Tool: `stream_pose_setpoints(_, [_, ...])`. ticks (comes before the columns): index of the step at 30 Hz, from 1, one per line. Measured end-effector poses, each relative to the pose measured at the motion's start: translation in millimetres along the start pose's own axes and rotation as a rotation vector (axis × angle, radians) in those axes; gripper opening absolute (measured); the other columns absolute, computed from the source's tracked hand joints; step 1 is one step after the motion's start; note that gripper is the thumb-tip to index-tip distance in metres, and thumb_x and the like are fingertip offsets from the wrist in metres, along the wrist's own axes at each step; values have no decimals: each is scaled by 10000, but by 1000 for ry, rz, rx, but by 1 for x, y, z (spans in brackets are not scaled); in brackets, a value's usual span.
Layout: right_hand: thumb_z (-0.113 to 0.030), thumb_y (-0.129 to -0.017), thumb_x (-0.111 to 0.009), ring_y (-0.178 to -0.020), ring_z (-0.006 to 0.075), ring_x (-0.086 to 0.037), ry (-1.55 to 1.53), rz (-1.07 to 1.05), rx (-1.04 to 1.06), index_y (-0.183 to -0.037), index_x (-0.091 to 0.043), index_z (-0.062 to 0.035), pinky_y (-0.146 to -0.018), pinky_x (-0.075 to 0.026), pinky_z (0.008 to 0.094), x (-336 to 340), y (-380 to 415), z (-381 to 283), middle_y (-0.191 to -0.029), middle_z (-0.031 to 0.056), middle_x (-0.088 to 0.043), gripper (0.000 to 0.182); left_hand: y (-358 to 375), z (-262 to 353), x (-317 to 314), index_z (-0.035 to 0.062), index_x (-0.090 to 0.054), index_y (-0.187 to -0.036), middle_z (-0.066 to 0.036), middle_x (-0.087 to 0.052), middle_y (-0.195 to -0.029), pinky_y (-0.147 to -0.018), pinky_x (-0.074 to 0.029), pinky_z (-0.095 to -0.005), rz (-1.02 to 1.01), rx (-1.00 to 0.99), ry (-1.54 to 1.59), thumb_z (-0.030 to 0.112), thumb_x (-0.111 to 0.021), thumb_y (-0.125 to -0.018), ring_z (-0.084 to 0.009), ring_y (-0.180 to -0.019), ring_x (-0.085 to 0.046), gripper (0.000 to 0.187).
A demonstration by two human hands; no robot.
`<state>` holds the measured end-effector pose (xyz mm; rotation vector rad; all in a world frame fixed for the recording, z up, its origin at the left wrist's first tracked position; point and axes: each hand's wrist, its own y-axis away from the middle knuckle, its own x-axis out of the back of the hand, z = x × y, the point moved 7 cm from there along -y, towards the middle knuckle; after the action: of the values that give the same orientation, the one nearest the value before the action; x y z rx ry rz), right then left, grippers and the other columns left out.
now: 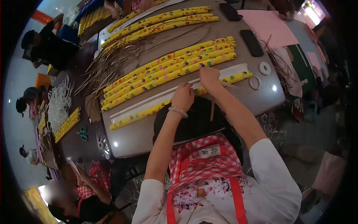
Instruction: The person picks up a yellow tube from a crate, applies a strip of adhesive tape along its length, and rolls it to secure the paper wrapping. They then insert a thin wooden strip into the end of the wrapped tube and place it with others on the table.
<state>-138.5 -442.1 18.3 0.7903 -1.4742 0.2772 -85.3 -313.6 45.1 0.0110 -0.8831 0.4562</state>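
Note:
A yellow patterned wrapping-paper roll lies along the near side of the table, its white underside showing as a band behind it. My left hand, with a bracelet on the wrist, is closed with its fingertips at the band's edge, near the roll's middle. Just right of it, my right hand is curled closed over the same band. What sits between the fingers of either hand is hidden. A thin brown strip hangs below my right hand. Several finished-looking yellow rolls lie side by side behind.
Loose brown strips tangle at the table's left. More yellow rolls lie at the back. Two dark phones, a white tape roll and a clear tape ring sit right. Scissors lie left; other people work around.

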Motion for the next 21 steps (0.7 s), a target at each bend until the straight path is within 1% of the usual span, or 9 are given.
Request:
stream_pose_setpoints(2, [-105,-798,-614,-555,247,-587,-63,180,38,-605,-580,-50,-464,-447,343,5,7,2,-569,86,-549,204,-13,12,-22,9,-631,-964,-192,-590,-1009,-800,-477,-419,-67,12,-24,111,-567,-827,-365,-915,-568,182])
stream_pose_setpoints(4, [-100,-790,-616,-605,251,-617,-98,317,43,-641,-597,-54,-502,-463,339,2,11,6,-610,100,-582,157,-24,9,-51,15,-631,-984,-192,-580,-1043,-820,-475,-417,-203,-7,-160,108,-588,-809,-362,-940,-562,202])
stream_pose_setpoints(6, [-120,-774,-565,-780,313,-653,-178,243,-26,-810,-633,-55,-666,-492,427,-3,12,13,-781,159,-654,101,-26,10,-58,12,-631,-976,-189,-577,-1034,-843,-468,-422,-240,-30,-238,109,-580,-809,-355,-984,-547,199])
stream_pose_setpoints(7, [-169,-809,-568,-778,311,-651,-141,120,-44,-820,-640,-76,-657,-490,430,-6,11,15,-776,154,-654,118,-26,17,-56,12,-631,-976,-189,-577,-1034,-843,-468,-422,-248,-44,-235,109,-580,-809,-355,-984,-547,199])
stream_pose_setpoints(11, [-230,-839,-574,-773,320,-642,-245,154,-12,-847,-649,-98,-658,-491,426,15,33,30,-803,142,-654,152,-27,13,-59,13,-623,-947,-168,-569,-1054,-819,-481,-424,-282,-40,-309,167,-528,-846,-343,-982,-552,207])
stream_pose_setpoints(13, [-218,-843,-596,-672,281,-616,-489,418,25,-779,-645,-71,-571,-481,390,44,53,53,-743,113,-626,167,-24,11,-62,16,-619,-944,-160,-568,-1061,-807,-487,-426,-307,-61,-325,186,-510,-859,-339,-977,-556,219])
stream_pose_setpoints(16, [-247,-873,-559,-754,288,-612,-474,559,120,-841,-642,-74,-624,-485,420,41,59,86,-855,111,-637,195,-20,28,-48,14,-610,-951,-158,-574,-1056,-781,-493,-430,-212,25,-335,203,-479,-877,-338,-961,-567,241])
stream_pose_setpoints(20, [-222,-889,-506,-830,307,-603,-498,239,156,-973,-631,-66,-721,-490,415,13,59,101,-908,109,-632,217,-19,26,-47,23,-612,-933,-177,-584,-1035,-765,-499,-429,-174,17,-254,209,-453,-895,-338,-914,-591,247])
stream_pose_setpoints(21, [-218,-879,-512,-825,309,-602,-552,324,177,-997,-631,-75,-731,-491,416,12,61,103,-904,110,-632,220,-20,22,-52,28,-605,-927,-186,-585,-1022,-756,-504,-424,-203,7,-328,192,-461,-890,-341,-890,-598,221])
